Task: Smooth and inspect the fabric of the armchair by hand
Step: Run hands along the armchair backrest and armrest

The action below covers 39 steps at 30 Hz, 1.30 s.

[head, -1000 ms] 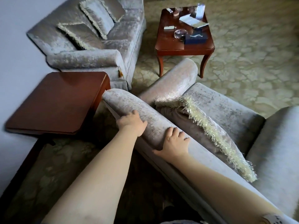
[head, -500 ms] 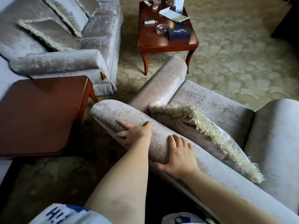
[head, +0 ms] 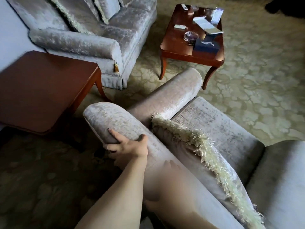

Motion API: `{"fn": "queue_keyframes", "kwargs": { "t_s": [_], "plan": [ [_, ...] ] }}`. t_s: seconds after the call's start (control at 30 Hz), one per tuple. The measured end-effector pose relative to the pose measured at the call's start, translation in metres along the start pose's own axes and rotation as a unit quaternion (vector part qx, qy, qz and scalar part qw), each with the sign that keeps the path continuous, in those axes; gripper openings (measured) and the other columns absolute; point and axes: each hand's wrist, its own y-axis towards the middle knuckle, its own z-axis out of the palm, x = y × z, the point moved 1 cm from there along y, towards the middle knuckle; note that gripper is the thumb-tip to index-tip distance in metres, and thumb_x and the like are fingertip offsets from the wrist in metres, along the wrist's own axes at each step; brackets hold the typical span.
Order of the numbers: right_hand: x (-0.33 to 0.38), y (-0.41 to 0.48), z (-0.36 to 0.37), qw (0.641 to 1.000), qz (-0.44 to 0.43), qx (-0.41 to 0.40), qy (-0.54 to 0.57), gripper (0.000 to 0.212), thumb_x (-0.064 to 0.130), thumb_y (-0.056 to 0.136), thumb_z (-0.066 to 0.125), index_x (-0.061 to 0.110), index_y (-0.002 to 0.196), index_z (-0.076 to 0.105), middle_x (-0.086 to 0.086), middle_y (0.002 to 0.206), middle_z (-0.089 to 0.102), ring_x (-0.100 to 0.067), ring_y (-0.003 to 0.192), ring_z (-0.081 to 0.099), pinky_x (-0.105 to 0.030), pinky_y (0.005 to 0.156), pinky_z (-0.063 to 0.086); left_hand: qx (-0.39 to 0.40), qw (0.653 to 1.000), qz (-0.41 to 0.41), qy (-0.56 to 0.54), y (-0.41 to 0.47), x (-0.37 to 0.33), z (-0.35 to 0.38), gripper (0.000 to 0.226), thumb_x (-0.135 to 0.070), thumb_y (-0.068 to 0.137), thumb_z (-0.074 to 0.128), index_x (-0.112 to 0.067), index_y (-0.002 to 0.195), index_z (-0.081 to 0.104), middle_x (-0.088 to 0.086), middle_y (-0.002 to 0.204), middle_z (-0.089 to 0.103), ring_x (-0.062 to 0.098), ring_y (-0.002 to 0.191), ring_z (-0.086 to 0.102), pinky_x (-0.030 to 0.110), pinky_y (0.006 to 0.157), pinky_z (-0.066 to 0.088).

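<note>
The grey velvet armchair (head: 222, 129) fills the lower right, seen from behind its rolled back (head: 113, 119). My left hand (head: 130, 149) rests on that roll near its left end, thumb on top and fingers spread down the rear face. My right hand (head: 168, 182) is a motion-blurred smear lying flat along the roll, closer to me than the left hand. A fringed cushion (head: 206, 154) leans against the inside of the back. The left armrest (head: 173, 93) runs away from me.
A dark wooden side table (head: 41, 90) stands close on the left. A matching grey sofa (head: 92, 42) sits at the back left. A wooden coffee table (head: 178, 52) with a glass ashtray, a tissue box and papers stands beyond the armrest. Patterned carpet covers the floor.
My left hand has turned, its fingers now down the rear of the roll. My right hand has slid along the roll toward me and is blurred. The view has shifted right.
</note>
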Motion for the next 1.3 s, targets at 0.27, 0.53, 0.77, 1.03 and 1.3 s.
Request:
{"fn": "queue_keyframes", "kwargs": {
  "t_s": [0.27, 0.53, 0.77, 1.03, 1.3],
  "plan": [
    [-0.039, -0.031, -0.004, 0.999, -0.029, -0.014, 0.001, 0.121, 0.074, 0.053, 0.054, 0.01, 0.15, 0.018, -0.01, 0.155, 0.025, -0.027, 0.142, 0.024, -0.041, 0.116, 0.019, 0.062, 0.998, -0.01, -0.03, -0.045, 0.01, -0.008, 0.118, -0.065, 0.066, 0.062, -0.029, 0.144, -0.02, 0.022, 0.141, 0.013, 0.042, 0.12, 0.034, 0.055, 0.093, 0.04],
    [-0.03, -0.037, -0.009, 0.999, -0.012, -0.031, -0.01, 0.118, 0.077, 0.055, 0.052, 0.01, 0.148, 0.019, -0.009, 0.154, 0.027, -0.024, 0.14, 0.026, -0.04, 0.113, 0.024, 0.139, 0.984, 0.105, 0.034, -0.083, 0.046, -0.021, 0.097, -0.063, 0.083, 0.041, -0.025, 0.142, -0.026, 0.021, 0.152, -0.012, 0.045, 0.129, 0.028, 0.054, 0.1, 0.037],
    [-0.026, -0.038, -0.009, 0.998, -0.014, -0.055, -0.027, 0.11, 0.077, 0.054, 0.052, 0.012, 0.139, 0.03, -0.007, 0.14, 0.041, -0.027, 0.128, 0.039, -0.042, 0.103, 0.035, 0.174, 0.976, 0.128, 0.035, -0.082, 0.061, -0.03, 0.104, -0.068, 0.077, 0.048, -0.028, 0.144, -0.021, 0.02, 0.147, 0.01, 0.039, 0.118, 0.044, 0.046, 0.095, 0.044],
    [-0.027, -0.037, 0.0, 0.998, -0.018, -0.056, -0.025, 0.111, 0.08, 0.05, 0.043, 0.008, 0.135, 0.033, -0.013, 0.13, 0.045, -0.034, 0.116, 0.043, -0.045, 0.094, 0.035, 0.085, 0.996, 0.021, -0.025, -0.081, 0.037, -0.013, 0.107, -0.065, 0.073, 0.052, -0.03, 0.143, -0.02, 0.021, 0.133, 0.021, 0.04, 0.113, 0.04, 0.049, 0.088, 0.042],
    [-0.107, -0.027, -0.028, 0.995, -0.08, -0.006, -0.058, 0.119, 0.084, 0.053, 0.039, 0.011, 0.146, 0.019, -0.01, 0.146, 0.032, -0.031, 0.13, 0.033, -0.042, 0.106, 0.028, -0.018, 0.997, -0.045, -0.068, -0.109, -0.004, 0.03, 0.107, -0.063, 0.069, 0.053, -0.026, 0.145, -0.012, 0.025, 0.135, 0.022, 0.045, 0.111, 0.037, 0.056, 0.093, 0.038]
  ]
}}
